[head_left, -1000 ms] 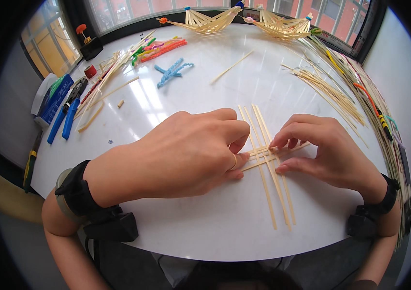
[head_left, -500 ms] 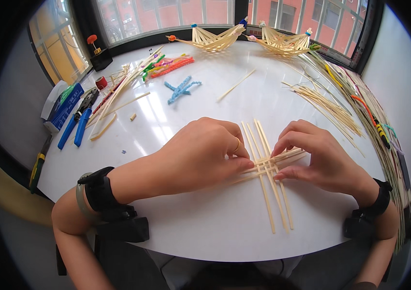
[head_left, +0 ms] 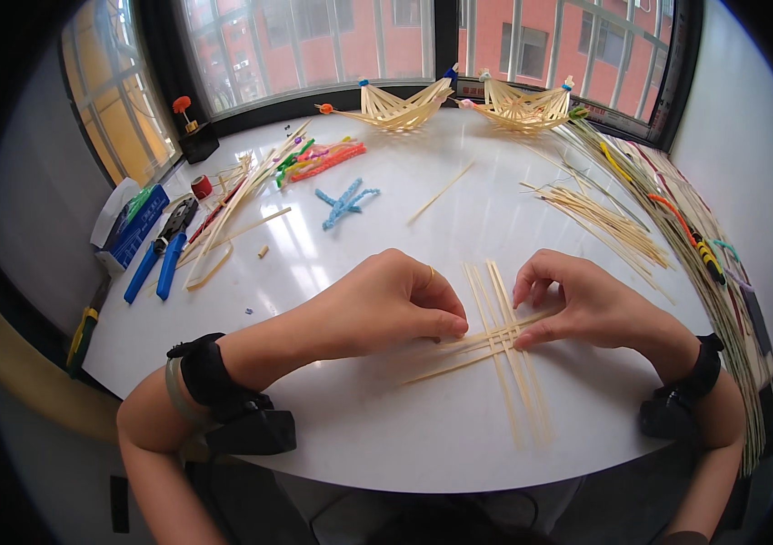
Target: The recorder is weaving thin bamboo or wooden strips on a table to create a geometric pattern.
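Note:
Flat, pale bamboo strips cross over and under in a small woven grid [head_left: 501,340] on the white table, their long ends spreading toward me, away from me and to both sides. My left hand [head_left: 400,309] is at the grid's left, thumb and forefinger pinched together at the end of a crosswise strip; the fingers partly hide this contact. On the other side, my right hand [head_left: 591,304] has its thumb against the grid's right edge. Its forefinger is raised and curved, with a gap from the thumb. Strip ends on that side run under the hand.
Blue-handled pliers [head_left: 154,263], loose sticks [head_left: 241,204] and coloured pipe cleaners [head_left: 323,162] lie left, near a blue twisted piece [head_left: 344,202]. A strip pile [head_left: 604,218] lies right. Two woven boat shapes [head_left: 404,107] stand by the window. Long strips [head_left: 741,363] line the right edge.
My left hand has drawn back slightly left from the grid, uncovering more of its left strips. The right forefinger has lifted off the strips. The whole view has shifted a little.

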`<state>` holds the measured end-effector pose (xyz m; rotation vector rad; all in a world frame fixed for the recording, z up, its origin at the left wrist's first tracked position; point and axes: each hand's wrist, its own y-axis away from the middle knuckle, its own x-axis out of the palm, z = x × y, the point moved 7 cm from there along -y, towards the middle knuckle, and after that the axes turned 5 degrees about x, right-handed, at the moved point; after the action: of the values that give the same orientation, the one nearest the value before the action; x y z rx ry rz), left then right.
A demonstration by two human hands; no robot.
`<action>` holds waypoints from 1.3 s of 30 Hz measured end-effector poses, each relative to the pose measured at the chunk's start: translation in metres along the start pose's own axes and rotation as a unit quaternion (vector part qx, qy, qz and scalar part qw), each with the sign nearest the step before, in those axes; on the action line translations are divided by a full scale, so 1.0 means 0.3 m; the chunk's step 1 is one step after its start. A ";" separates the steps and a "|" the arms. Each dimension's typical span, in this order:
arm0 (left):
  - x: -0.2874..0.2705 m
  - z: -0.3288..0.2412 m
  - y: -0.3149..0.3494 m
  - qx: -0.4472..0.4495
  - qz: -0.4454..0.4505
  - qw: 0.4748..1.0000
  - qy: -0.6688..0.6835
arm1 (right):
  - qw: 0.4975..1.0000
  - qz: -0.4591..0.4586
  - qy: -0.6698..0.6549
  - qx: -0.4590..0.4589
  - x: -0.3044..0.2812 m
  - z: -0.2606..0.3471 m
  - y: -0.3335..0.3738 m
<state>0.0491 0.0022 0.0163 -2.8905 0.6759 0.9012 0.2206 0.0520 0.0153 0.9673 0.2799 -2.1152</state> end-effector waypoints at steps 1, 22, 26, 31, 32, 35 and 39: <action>0.003 0.004 0.001 -0.010 0.004 1.000 0.013 | 1.000 0.003 -0.004 0.016 0.001 0.009 0.002; 0.035 0.033 -0.005 -0.043 0.058 0.982 0.177 | 0.964 0.076 -0.253 -0.040 0.007 0.097 0.016; 0.036 0.017 0.000 -0.038 0.070 0.971 0.227 | 0.973 0.049 -0.223 -0.044 0.011 0.097 0.009; 0.052 0.027 0.001 -0.063 0.067 0.967 0.236 | 0.966 0.024 -0.257 -0.030 0.012 0.096 0.007; 0.043 0.035 0.000 -0.076 0.046 0.966 0.242 | 0.958 -0.030 -0.285 -0.014 -0.008 0.083 0.006; 0.002 0.070 -0.015 -0.073 -0.048 0.940 0.329 | 0.915 -0.130 -0.381 0.004 -0.069 -0.009 -0.022; -0.019 0.089 -0.008 -0.089 -0.150 0.923 0.344 | 0.872 -0.062 -0.472 0.111 -0.012 -0.057 -0.036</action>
<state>0.0315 0.0110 -0.0031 -3.3285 0.1413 -0.1193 0.2237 0.0694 0.0051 -0.0651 -0.4162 -2.5028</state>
